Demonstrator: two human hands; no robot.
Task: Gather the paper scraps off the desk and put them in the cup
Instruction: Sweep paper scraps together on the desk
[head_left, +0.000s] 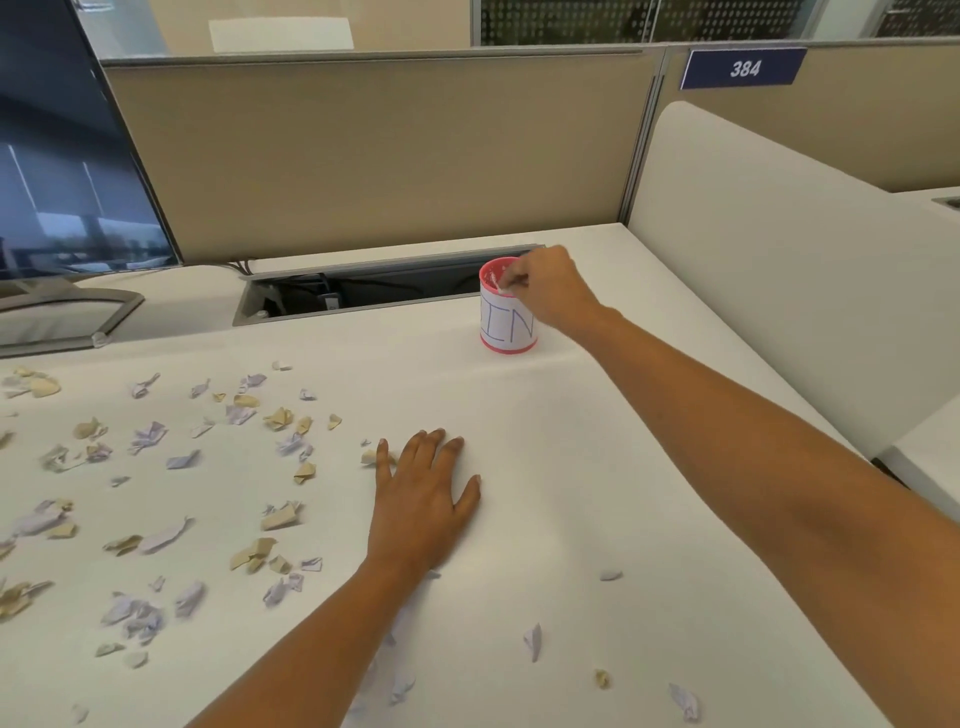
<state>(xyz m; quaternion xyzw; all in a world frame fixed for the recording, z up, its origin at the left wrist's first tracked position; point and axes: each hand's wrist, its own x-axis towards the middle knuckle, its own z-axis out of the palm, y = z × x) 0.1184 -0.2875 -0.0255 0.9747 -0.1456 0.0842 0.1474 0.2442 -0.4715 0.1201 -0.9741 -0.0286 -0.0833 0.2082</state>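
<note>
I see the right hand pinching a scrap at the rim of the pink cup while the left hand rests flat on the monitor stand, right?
Not quite. In the head view the left hand rests flat on the white desk, beside loose scraps, not on the monitor stand. The right hand does pinch a scrap at the rim of the pink cup.

Bare left hand, bare right hand.
</note>
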